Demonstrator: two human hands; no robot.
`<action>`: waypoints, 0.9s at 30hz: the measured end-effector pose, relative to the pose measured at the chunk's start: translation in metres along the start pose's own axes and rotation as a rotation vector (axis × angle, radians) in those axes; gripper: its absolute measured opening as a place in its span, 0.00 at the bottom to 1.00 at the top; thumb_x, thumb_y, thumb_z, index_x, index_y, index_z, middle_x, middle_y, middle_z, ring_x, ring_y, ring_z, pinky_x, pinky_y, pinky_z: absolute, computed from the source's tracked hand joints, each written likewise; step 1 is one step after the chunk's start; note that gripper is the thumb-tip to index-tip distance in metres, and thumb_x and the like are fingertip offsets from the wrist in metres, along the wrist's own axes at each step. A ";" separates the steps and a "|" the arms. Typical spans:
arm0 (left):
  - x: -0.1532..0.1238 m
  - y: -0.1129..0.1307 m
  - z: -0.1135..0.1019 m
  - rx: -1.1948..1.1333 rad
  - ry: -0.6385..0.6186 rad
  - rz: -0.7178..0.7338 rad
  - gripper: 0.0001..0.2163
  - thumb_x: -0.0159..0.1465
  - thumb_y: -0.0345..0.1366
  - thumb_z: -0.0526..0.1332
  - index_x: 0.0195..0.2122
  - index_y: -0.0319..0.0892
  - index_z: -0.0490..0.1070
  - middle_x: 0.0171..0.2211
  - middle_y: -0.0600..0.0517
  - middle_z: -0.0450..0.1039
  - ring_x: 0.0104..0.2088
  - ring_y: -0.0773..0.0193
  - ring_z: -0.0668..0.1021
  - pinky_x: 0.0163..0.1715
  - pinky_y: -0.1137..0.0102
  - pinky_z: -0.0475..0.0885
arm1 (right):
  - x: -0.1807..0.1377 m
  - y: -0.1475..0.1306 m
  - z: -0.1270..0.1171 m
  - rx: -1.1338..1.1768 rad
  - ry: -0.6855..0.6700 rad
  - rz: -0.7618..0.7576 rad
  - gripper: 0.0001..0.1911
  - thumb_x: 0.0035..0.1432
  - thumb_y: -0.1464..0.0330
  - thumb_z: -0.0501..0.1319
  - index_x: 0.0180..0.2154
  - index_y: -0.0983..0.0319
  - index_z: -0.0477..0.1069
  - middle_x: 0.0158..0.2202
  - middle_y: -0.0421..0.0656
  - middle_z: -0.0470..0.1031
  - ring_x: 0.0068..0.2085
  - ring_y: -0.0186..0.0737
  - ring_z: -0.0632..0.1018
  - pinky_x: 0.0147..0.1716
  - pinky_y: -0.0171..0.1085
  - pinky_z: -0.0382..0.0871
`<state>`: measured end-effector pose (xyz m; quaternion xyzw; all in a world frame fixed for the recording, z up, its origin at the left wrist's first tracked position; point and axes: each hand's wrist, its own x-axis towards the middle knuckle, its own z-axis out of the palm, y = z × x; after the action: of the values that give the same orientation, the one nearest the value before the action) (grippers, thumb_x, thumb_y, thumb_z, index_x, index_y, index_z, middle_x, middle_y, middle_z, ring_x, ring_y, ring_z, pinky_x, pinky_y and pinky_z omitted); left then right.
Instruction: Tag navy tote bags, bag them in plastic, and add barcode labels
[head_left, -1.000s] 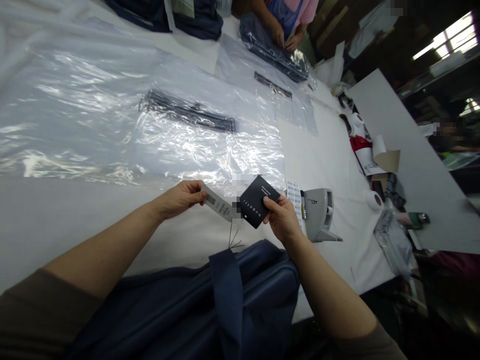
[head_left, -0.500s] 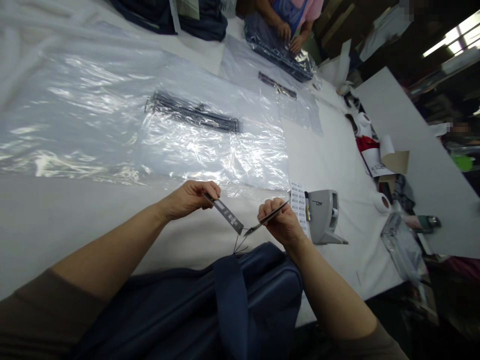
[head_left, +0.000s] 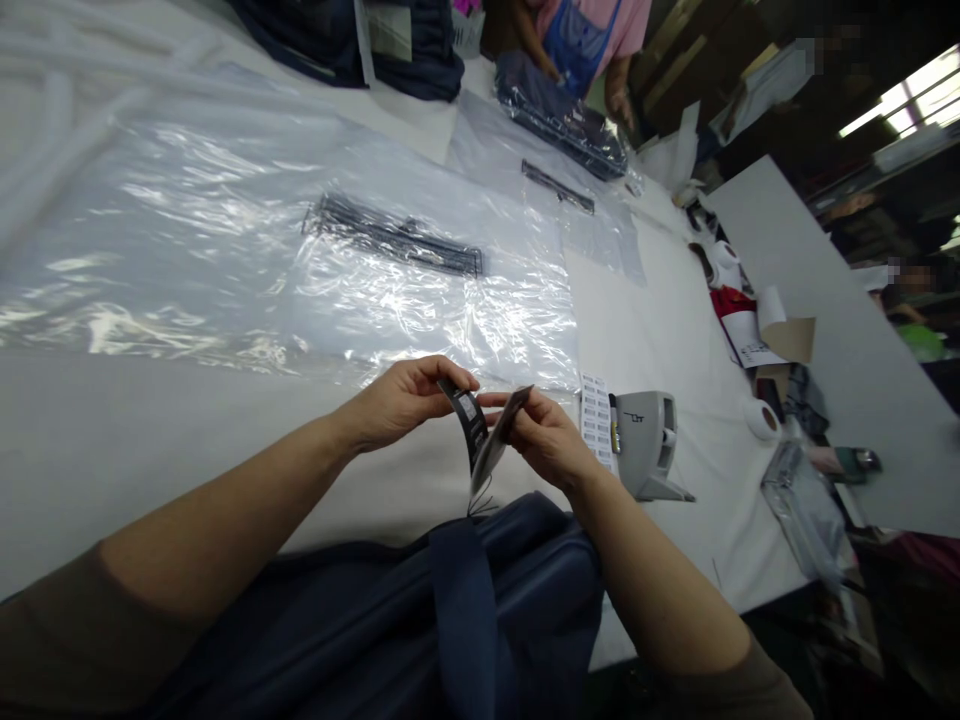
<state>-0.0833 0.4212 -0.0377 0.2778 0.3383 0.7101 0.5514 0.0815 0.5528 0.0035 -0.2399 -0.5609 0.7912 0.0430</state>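
A navy bag [head_left: 420, 610] lies at the table's near edge, its wide strap [head_left: 469, 620] running toward me. Thin black strings rise from the strap to two hang tags. My left hand [head_left: 409, 400] pinches the narrow dark barcode tag [head_left: 470, 420] at its top. My right hand [head_left: 544, 440] pinches the larger card tag [head_left: 496, 450], seen nearly edge-on. The two tags are pressed close together between my hands, just above the bag.
Clear plastic bags [head_left: 300, 250] with black zip strips [head_left: 394, 235] cover the white table. A grey label dispenser [head_left: 646, 440] and a sticker sheet [head_left: 596, 420] sit right of my hands. Tape rolls and papers lie further right. Another person [head_left: 585, 50] handles a bagged item at the far end.
My hands have come together, bringing the two tags side by side. The larger card turned from face-up to edge-on and then against the barcode tag.
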 end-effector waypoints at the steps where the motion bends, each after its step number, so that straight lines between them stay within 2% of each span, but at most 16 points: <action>1: 0.000 0.001 0.003 -0.017 0.039 -0.003 0.11 0.55 0.33 0.72 0.39 0.42 0.75 0.39 0.51 0.75 0.40 0.65 0.77 0.43 0.73 0.72 | 0.004 -0.001 0.003 0.004 0.015 0.013 0.19 0.47 0.56 0.71 0.38 0.58 0.73 0.36 0.41 0.77 0.35 0.36 0.76 0.39 0.38 0.70; 4: 0.000 0.008 0.006 -0.070 0.159 -0.087 0.23 0.55 0.44 0.71 0.50 0.45 0.70 0.46 0.48 0.73 0.42 0.62 0.77 0.40 0.70 0.75 | 0.013 0.001 0.008 0.023 0.141 -0.017 0.20 0.42 0.61 0.74 0.37 0.59 0.73 0.31 0.38 0.78 0.32 0.33 0.76 0.34 0.33 0.71; 6: -0.001 0.013 0.005 -0.023 0.188 -0.173 0.30 0.55 0.53 0.68 0.53 0.43 0.66 0.43 0.46 0.72 0.37 0.59 0.78 0.35 0.66 0.76 | 0.016 0.004 0.010 0.040 0.234 -0.042 0.18 0.41 0.63 0.74 0.34 0.60 0.72 0.30 0.37 0.77 0.31 0.32 0.76 0.33 0.32 0.71; 7: -0.002 0.014 0.004 0.040 0.189 -0.214 0.33 0.53 0.54 0.69 0.54 0.42 0.64 0.39 0.46 0.72 0.33 0.60 0.78 0.32 0.64 0.76 | 0.016 0.005 0.011 0.046 0.275 -0.058 0.18 0.40 0.64 0.75 0.33 0.61 0.71 0.29 0.36 0.77 0.30 0.31 0.76 0.33 0.31 0.71; 10: -0.002 0.013 0.003 0.228 0.172 -0.269 0.36 0.49 0.45 0.74 0.57 0.42 0.60 0.34 0.49 0.73 0.28 0.61 0.77 0.30 0.65 0.75 | 0.014 0.009 0.011 0.024 0.332 -0.098 0.20 0.40 0.65 0.75 0.33 0.60 0.67 0.28 0.34 0.76 0.29 0.30 0.75 0.32 0.30 0.70; 13: -0.001 0.006 0.005 0.193 0.147 -0.271 0.34 0.51 0.39 0.72 0.56 0.40 0.59 0.34 0.47 0.75 0.30 0.60 0.77 0.30 0.67 0.73 | 0.010 0.009 0.004 -0.129 0.305 -0.124 0.18 0.50 0.60 0.69 0.39 0.58 0.65 0.27 0.34 0.73 0.27 0.31 0.74 0.29 0.32 0.70; 15: -0.002 0.003 0.005 0.108 0.167 -0.301 0.35 0.51 0.39 0.72 0.56 0.39 0.57 0.34 0.45 0.76 0.32 0.59 0.77 0.31 0.67 0.72 | 0.006 0.009 -0.008 -0.362 0.316 -0.280 0.18 0.58 0.59 0.62 0.48 0.55 0.63 0.35 0.38 0.74 0.33 0.35 0.76 0.32 0.37 0.73; 17: -0.003 0.001 0.005 0.043 0.206 -0.359 0.36 0.50 0.39 0.73 0.57 0.39 0.57 0.35 0.44 0.76 0.34 0.58 0.78 0.34 0.65 0.72 | 0.002 0.009 -0.021 -0.731 0.315 -0.581 0.22 0.60 0.63 0.60 0.55 0.52 0.60 0.51 0.45 0.71 0.49 0.43 0.75 0.46 0.47 0.73; 19: -0.004 -0.001 0.004 -0.001 0.220 -0.415 0.38 0.48 0.39 0.74 0.57 0.39 0.57 0.37 0.44 0.75 0.36 0.58 0.78 0.37 0.64 0.72 | 0.000 0.009 -0.031 -1.124 0.224 -0.877 0.25 0.57 0.69 0.63 0.55 0.50 0.62 0.62 0.47 0.60 0.64 0.52 0.61 0.57 0.58 0.62; 20: -0.004 -0.003 0.004 -0.016 0.211 -0.436 0.39 0.47 0.39 0.74 0.57 0.39 0.57 0.37 0.44 0.75 0.36 0.58 0.77 0.38 0.64 0.72 | 0.000 0.009 -0.034 -1.277 0.139 -0.978 0.24 0.56 0.71 0.63 0.54 0.51 0.65 0.63 0.46 0.59 0.66 0.54 0.55 0.60 0.61 0.57; 21: -0.003 -0.006 0.003 -0.021 0.199 -0.451 0.40 0.47 0.40 0.74 0.57 0.39 0.57 0.37 0.45 0.75 0.36 0.59 0.77 0.39 0.64 0.71 | 0.000 0.008 -0.036 -1.375 0.030 -1.050 0.22 0.56 0.73 0.61 0.52 0.52 0.67 0.62 0.46 0.62 0.67 0.54 0.55 0.61 0.62 0.55; 23: -0.002 -0.014 0.000 0.039 0.195 -0.467 0.38 0.50 0.44 0.71 0.58 0.41 0.55 0.35 0.48 0.74 0.36 0.60 0.77 0.39 0.65 0.71 | 0.002 0.007 -0.037 -1.411 -0.200 -1.147 0.18 0.59 0.76 0.57 0.51 0.57 0.69 0.54 0.46 0.73 0.62 0.48 0.64 0.59 0.55 0.62; 24: -0.002 -0.020 -0.003 0.157 0.182 -0.494 0.34 0.54 0.48 0.68 0.57 0.41 0.57 0.34 0.49 0.73 0.35 0.60 0.77 0.38 0.65 0.71 | 0.002 0.007 -0.037 -1.386 -0.287 -1.171 0.18 0.61 0.76 0.55 0.51 0.59 0.69 0.49 0.46 0.77 0.58 0.44 0.70 0.57 0.50 0.67; 25: -0.004 -0.025 -0.006 0.323 0.151 -0.542 0.29 0.57 0.51 0.64 0.54 0.40 0.60 0.33 0.49 0.73 0.33 0.60 0.76 0.37 0.66 0.71 | 0.003 0.007 -0.038 -1.351 -0.340 -1.180 0.17 0.61 0.76 0.54 0.52 0.61 0.68 0.45 0.46 0.79 0.53 0.42 0.75 0.53 0.46 0.71; 27: -0.015 -0.032 -0.011 0.658 0.009 -0.686 0.23 0.59 0.55 0.58 0.42 0.37 0.69 0.28 0.48 0.73 0.28 0.60 0.75 0.32 0.66 0.70 | 0.003 0.009 -0.042 -1.294 -0.329 -1.149 0.18 0.61 0.77 0.54 0.53 0.62 0.68 0.44 0.47 0.80 0.48 0.40 0.78 0.47 0.41 0.75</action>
<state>-0.0691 0.4100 -0.0705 0.3067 0.6201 0.3433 0.6353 0.0983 0.5874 -0.0162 0.2192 -0.9321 0.1989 0.2086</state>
